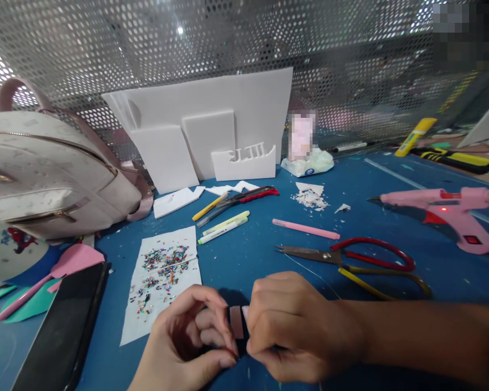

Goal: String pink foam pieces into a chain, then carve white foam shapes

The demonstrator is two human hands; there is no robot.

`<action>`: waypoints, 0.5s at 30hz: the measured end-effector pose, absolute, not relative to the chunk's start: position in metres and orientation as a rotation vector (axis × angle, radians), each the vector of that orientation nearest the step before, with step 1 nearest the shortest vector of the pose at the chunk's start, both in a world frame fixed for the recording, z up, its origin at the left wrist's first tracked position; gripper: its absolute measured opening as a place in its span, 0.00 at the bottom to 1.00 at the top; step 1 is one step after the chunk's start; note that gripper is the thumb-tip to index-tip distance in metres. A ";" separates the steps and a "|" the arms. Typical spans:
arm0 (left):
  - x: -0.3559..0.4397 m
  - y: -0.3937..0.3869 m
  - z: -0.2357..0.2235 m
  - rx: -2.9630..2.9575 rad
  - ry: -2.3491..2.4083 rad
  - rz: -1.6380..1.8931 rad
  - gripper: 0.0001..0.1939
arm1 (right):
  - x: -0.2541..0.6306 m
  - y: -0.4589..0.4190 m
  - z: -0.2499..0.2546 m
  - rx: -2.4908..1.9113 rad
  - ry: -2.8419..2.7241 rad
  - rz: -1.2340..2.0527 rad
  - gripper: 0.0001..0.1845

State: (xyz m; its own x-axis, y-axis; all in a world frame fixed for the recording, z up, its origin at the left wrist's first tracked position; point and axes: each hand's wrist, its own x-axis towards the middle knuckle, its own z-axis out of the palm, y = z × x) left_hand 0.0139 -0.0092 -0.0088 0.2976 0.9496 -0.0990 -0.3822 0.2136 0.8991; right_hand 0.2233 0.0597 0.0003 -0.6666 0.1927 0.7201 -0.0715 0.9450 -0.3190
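My left hand (195,336) is curled, its thumb and fingertips drawn together. My right hand (295,331) is closed with its knuckles up, close beside the left. In the narrow gap between them shows a small flat pink piece (236,322), next to my left fingertips; whether it is gripped or lies on the table is unclear. What either hand pinches is hidden. Scissors (309,252) with red and yellow handles lie just beyond my right hand. Left of my left hand, a white sheet (130,320) carries many small colourful beads.
A pink glue gun (444,203) with a lit red light lies right. Markers (226,225), a pink pen (305,228) and a red-handled cutter (264,193) lie mid-table. White foam boards (165,157) lean at the back. Left are a backpack (52,168) and phone (65,326).
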 end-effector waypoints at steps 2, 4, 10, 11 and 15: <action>0.014 -0.009 -0.010 0.942 0.801 1.091 0.19 | 0.224 0.060 0.000 -0.101 -2.316 0.420 0.06; 0.014 -0.010 -0.010 0.966 0.810 1.116 0.18 | 0.225 0.060 0.000 -0.123 -2.339 0.434 0.06; 0.019 -0.013 -0.005 1.043 0.865 1.190 0.14 | 0.226 0.061 0.000 -0.125 -2.359 0.401 0.06; 0.020 -0.014 -0.004 1.065 0.884 1.188 0.13 | 0.226 0.062 0.000 -0.111 -2.370 0.379 0.05; 0.022 -0.017 -0.001 1.141 0.992 1.159 0.12 | 0.226 0.061 -0.002 -0.063 -2.418 0.297 0.04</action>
State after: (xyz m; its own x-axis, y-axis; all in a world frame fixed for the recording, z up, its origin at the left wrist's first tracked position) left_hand 0.0221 -0.0170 -0.0008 0.1483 0.9889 -0.0079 -0.1604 0.0320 0.9865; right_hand 0.2258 0.0611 -0.0020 -0.7604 0.1239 0.6375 -0.0339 0.9727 -0.2295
